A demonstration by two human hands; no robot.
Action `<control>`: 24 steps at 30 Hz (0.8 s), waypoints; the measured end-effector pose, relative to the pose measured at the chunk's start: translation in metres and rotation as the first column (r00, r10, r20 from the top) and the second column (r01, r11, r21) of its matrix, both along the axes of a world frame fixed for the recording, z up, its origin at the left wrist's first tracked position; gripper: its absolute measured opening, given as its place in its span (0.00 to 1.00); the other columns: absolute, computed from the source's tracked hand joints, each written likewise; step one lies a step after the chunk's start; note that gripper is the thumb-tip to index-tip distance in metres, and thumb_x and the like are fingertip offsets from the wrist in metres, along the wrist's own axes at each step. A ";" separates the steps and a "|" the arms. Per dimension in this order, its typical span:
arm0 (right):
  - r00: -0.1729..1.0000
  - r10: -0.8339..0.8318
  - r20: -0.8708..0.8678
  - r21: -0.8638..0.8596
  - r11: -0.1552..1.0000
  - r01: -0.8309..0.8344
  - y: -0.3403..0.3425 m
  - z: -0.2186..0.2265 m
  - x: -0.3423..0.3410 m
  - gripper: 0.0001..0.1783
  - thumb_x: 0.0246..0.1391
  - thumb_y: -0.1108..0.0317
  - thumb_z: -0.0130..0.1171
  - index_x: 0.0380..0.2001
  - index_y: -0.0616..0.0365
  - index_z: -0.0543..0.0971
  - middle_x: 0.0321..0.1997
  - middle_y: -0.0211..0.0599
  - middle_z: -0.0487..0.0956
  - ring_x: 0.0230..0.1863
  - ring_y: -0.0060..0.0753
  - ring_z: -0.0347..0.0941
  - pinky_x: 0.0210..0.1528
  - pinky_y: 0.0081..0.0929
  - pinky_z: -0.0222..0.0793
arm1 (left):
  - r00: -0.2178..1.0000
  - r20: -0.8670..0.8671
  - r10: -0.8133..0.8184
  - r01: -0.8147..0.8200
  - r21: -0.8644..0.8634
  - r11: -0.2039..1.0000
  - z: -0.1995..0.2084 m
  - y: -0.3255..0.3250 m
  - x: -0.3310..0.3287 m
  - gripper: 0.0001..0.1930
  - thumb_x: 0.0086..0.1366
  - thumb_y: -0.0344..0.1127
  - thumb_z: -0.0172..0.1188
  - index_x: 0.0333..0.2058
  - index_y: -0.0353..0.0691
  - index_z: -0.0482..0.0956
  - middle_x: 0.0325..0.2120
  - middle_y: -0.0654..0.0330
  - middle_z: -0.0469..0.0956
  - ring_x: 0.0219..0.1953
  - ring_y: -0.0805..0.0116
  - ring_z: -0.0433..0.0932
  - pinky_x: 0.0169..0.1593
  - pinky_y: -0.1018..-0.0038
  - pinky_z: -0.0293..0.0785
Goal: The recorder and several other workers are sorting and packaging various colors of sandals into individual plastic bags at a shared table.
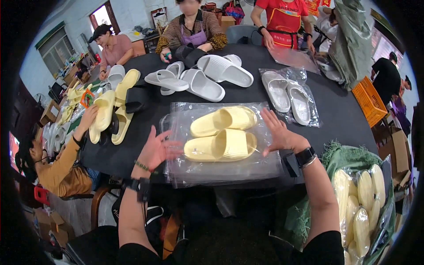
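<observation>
Two pale yellow slide sandals, an upper one (pixel 223 120) and a lower one (pixel 207 148), lie side by side on a stack of clear plastic bags (pixel 207 172) at the table's near edge. To their left is my left hand (pixel 158 150), fingers spread, over the edge of the bags. My right hand (pixel 282 132) is on the other side, its fingers stretched out by the sandals' right ends. Neither hand holds anything. Whether the fingers touch the plastic is hard to tell.
Several grey slide sandals (pixel 203 84) lie farther back on the black table (pixel 335 137). A bagged grey pair (pixel 289 97) is at right. A green sack (pixel 353 159) of bagged yellow sandals stands lower right, an orange crate (pixel 371 101) beyond. Co-workers surround the table; one person's hand (pixel 90 115) holds a yellow sandal at left.
</observation>
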State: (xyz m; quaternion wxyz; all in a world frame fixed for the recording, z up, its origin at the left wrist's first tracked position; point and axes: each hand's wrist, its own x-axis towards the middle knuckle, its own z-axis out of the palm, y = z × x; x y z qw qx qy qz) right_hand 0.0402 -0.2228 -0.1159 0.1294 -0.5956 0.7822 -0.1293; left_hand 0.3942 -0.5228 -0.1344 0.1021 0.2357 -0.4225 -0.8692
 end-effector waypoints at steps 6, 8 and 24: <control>0.992 0.117 -0.054 0.375 0.923 -0.089 -0.004 -0.030 0.007 0.86 0.18 0.36 0.79 0.73 0.55 0.34 0.78 0.49 0.33 0.78 0.57 0.25 0.74 0.60 0.32 | 0.969 0.240 -0.057 0.163 -0.448 0.879 -0.004 0.018 0.033 0.18 0.68 0.35 0.58 0.54 0.35 0.70 0.32 0.53 0.83 0.33 0.64 0.84 0.38 0.73 0.80; 0.994 0.111 -0.024 0.387 0.918 -0.093 -0.006 -0.031 0.008 0.86 0.18 0.34 0.78 0.73 0.56 0.34 0.78 0.50 0.33 0.78 0.58 0.25 0.74 0.61 0.31 | 0.978 0.208 0.015 0.074 -0.415 0.907 -0.005 0.013 0.037 0.13 0.67 0.31 0.58 0.49 0.36 0.73 0.30 0.56 0.83 0.28 0.68 0.83 0.35 0.77 0.79; 0.995 0.077 -0.060 0.447 0.894 -0.042 -0.004 -0.025 -0.013 0.83 0.20 0.40 0.80 0.73 0.58 0.37 0.79 0.41 0.33 0.78 0.56 0.25 0.75 0.58 0.33 | 0.942 0.331 -0.054 0.311 -0.802 0.510 -0.021 -0.049 -0.012 0.22 0.66 0.35 0.60 0.56 0.34 0.70 0.45 0.44 0.80 0.41 0.52 0.82 0.41 0.69 0.80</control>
